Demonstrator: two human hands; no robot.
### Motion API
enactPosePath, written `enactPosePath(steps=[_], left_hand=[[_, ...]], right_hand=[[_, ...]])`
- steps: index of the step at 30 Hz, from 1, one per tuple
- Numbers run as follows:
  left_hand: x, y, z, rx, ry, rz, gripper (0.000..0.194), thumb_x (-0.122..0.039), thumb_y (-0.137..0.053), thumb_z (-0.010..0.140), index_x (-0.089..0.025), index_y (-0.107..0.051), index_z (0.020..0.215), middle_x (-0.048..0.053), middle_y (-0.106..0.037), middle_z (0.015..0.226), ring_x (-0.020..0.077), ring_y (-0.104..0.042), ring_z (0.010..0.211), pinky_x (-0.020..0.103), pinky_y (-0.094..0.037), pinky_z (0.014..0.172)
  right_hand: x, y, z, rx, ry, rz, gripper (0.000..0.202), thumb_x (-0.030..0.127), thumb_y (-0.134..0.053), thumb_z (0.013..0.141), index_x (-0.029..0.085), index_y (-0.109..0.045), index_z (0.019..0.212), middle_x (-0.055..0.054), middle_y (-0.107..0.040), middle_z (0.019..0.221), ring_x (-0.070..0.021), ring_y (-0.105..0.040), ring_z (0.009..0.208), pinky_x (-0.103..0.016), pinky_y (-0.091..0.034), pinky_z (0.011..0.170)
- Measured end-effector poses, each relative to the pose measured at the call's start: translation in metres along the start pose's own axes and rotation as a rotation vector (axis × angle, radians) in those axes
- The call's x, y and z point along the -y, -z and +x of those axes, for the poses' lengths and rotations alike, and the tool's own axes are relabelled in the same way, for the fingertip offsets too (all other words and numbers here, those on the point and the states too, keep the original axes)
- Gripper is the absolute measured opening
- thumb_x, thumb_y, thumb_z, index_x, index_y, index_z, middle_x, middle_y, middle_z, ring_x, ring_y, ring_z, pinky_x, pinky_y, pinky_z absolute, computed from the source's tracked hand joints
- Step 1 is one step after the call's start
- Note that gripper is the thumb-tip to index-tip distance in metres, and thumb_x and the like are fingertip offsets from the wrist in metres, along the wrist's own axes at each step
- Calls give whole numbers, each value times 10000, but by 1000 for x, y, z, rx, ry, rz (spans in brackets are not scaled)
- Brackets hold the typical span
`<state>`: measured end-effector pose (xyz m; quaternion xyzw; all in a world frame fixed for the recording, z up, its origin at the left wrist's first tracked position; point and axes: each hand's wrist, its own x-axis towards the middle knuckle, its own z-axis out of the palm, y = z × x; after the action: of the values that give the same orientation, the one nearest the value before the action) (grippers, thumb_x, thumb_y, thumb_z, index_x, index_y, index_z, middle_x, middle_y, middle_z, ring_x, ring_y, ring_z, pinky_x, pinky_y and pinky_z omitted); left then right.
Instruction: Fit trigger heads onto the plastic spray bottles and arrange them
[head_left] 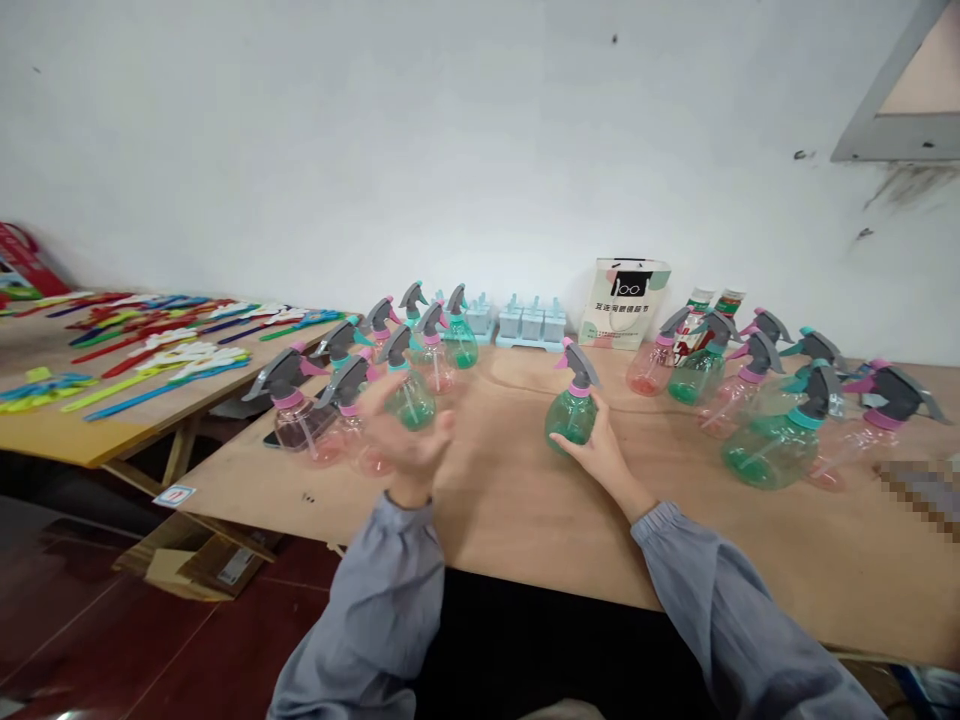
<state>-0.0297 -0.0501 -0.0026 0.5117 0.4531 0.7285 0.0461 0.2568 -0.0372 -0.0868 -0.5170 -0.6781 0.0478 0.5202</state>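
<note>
My right hand [598, 450] is wrapped round the lower body of a green spray bottle [571, 415] with a pink collar and grey head, upright over the middle of the table. My left hand [409, 430], blurred by motion, has its fingers apart and holds nothing; it is in front of the left group of bottles and partly hides them. That group has pink and green bottles, among them a green bottle with a teal collar [414, 398]. Several more stand on the right, including a large green bottle [772, 450] near the front.
Light blue moulds [531, 325] and a paper bag [624, 305] stand by the wall, with two white-capped bottles right of the bag. A second table [45, 435] at the left bears colourful plastic strips. An open cardboard box [202, 565] lies beneath.
</note>
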Motion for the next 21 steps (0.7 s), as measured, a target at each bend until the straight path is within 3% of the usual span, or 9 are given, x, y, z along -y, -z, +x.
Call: enactPosePath(steps=[2, 4, 6, 10, 13, 15, 18, 20, 21], left_hand=[[-19, -34, -23, 289, 2, -158, 680, -496, -837, 632, -235, -557, 1194, 133, -569, 1301, 353, -449, 1367, 511, -302, 1165], [-34, -68, -42, 514, 105, -218, 810, -462, -916, 513, -225, -566, 1204, 163, -555, 1357, 396, -418, 1393, 545, -219, 1189], [-42, -96, -53, 625, 190, -218, 864, -435, -945, 460, -207, -568, 1203, 192, -539, 1381, 420, -387, 1416, 555, -187, 1192], [-40, -120, -58, 588, 299, -315, 776, -408, -925, 523, -206, -573, 1184, 177, -581, 1324, 367, -489, 1344, 491, -313, 1145], [-33, -118, -57, 487, 370, -462, 641, -400, -873, 617, -217, -592, 1163, 134, -630, 1262, 303, -524, 1322, 418, -388, 1103], [-30, -111, -53, 450, 413, -521, 514, -380, -828, 678, -226, -623, 1124, 99, -667, 1217, 273, -551, 1295, 393, -415, 1083], [-26, -103, -45, 418, 479, -581, 320, -326, -773, 729, -222, -685, 1019, 64, -707, 1157, 249, -609, 1222, 365, -440, 1063], [-24, -99, -40, 409, 508, -614, 239, -299, -753, 732, -218, -712, 954, 55, -726, 1096, 243, -639, 1168, 346, -470, 1020], [-23, -98, -38, 420, 518, -627, 225, -297, -751, 726, -221, -719, 936, 51, -732, 1065, 243, -647, 1148, 341, -490, 987]], right_hand=[[3, -2, -2, 22, 3, -4, 978, 563, -757, 744, 191, -237, 1484, -213, -474, 1436, -351, -526, 1320, -568, -459, 1075], [6, -5, -6, 32, 61, -20, 963, 563, -745, 760, 180, -241, 1485, -223, -485, 1416, -360, -537, 1306, -579, -470, 1062], [10, -9, -10, 53, 143, -52, 910, 563, -707, 797, 169, -256, 1481, -229, -495, 1388, -370, -536, 1301, -596, -473, 1055], [20, -15, -19, 85, 218, -151, 940, 602, -693, 799, 143, -258, 1496, -255, -469, 1383, -405, -496, 1326, -640, -458, 1057], [25, -12, -19, 141, 248, -158, 921, 630, -698, 785, 185, -301, 1488, -228, -472, 1393, -390, -500, 1321, -616, -466, 1060], [20, -3, -10, 110, 252, -104, 801, 632, -648, 825, 221, -355, 1447, -188, -499, 1376, -352, -516, 1307, -577, -463, 1073], [-4, 22, 23, -246, 91, -13, 576, 559, -473, 946, 203, -369, 1387, -165, -505, 1345, -293, -518, 1279, -542, -428, 1096], [-29, 41, 53, -482, -52, -29, 575, 523, -477, 943, 158, -364, 1373, -186, -470, 1359, -293, -488, 1280, -532, -410, 1096], [-43, 50, 69, -540, -94, -70, 611, 511, -524, 911, 130, -368, 1363, -203, -458, 1367, -306, -463, 1298, -535, -386, 1109]])
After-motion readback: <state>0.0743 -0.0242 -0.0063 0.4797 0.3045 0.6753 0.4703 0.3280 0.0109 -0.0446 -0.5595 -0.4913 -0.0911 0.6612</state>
